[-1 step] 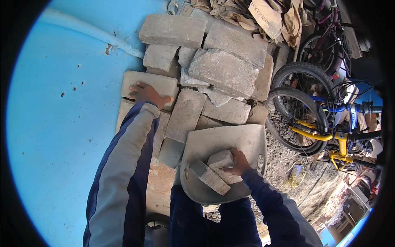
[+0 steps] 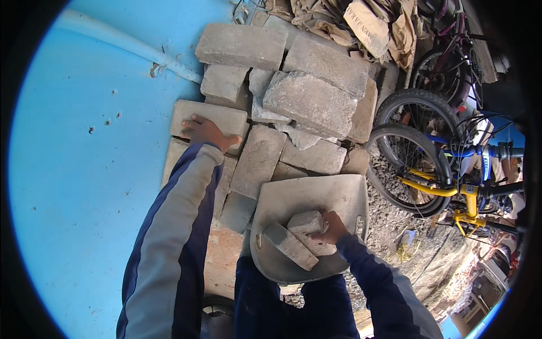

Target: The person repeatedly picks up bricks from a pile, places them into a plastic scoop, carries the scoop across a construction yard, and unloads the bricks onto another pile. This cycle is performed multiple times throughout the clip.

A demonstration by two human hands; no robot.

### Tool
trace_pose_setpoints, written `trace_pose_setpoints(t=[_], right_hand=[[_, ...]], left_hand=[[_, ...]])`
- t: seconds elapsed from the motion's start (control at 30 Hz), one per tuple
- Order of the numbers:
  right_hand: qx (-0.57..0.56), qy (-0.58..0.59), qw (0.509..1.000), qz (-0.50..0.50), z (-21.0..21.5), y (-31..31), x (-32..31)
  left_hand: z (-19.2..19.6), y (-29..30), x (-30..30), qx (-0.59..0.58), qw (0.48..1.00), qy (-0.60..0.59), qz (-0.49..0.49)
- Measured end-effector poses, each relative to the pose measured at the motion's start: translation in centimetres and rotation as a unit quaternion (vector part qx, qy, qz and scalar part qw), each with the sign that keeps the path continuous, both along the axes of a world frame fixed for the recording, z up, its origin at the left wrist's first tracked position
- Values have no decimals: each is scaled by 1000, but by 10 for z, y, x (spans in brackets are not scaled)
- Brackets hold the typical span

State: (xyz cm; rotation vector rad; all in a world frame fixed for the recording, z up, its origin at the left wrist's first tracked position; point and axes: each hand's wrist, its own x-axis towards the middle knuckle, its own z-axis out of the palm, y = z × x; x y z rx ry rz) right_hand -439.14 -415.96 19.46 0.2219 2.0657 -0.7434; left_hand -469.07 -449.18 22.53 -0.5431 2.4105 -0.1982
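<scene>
A: Why is the left hand (image 2: 206, 133) up on the block stack (image 2: 316, 101)?

B: It lies open, fingers spread across a pale concrete block (image 2: 217, 114), perhaps as a brace

A: And the right hand (image 2: 334, 229)?

B: Its thumb and fingers close on the right end of a broken block chunk (image 2: 305, 221), inside the shallow grey tray (image 2: 293, 195); an end is likely easier to grasp

A: Why the tray there?

B: Between stack and trousers (image 2: 254, 291), it's within easy reach; its rim probably contains the chunk and the oblong block piece (image 2: 289, 247) alongside
</scene>
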Motion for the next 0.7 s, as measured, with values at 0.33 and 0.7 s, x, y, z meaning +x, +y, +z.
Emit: trace_pose_setpoints(t=[0.33, 0.7], right_hand=[[13, 88, 984, -156, 85, -4, -11], [-397, 82, 725, -557, 130, -113, -147]], left_hand=[[2, -8, 9, 32, 999, 29, -11], [46, -41, 181, 554, 715, 333, 266]])
